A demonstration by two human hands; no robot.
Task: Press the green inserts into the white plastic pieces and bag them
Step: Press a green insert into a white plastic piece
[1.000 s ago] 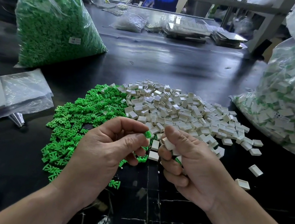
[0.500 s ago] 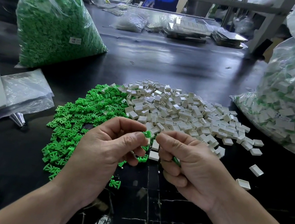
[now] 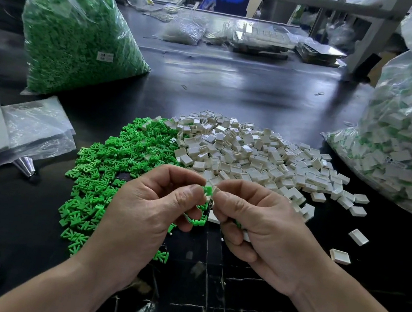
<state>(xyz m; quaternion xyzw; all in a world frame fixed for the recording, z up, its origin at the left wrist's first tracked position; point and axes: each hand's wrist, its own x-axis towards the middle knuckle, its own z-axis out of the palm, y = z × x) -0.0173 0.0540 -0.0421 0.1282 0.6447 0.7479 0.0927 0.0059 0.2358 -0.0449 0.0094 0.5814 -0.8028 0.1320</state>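
Head: green insert pinched btwn both hands.

Your left hand and right hand meet at the lower centre of the frame, thumbs and forefingers pinched tip to tip, other fingers curled under, both bare forearms angling in from the bottom corners.

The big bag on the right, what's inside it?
The big bag holds white pieces with green showing between them, probably finished ones. Its deeper contents are hidden by the pieces in front.
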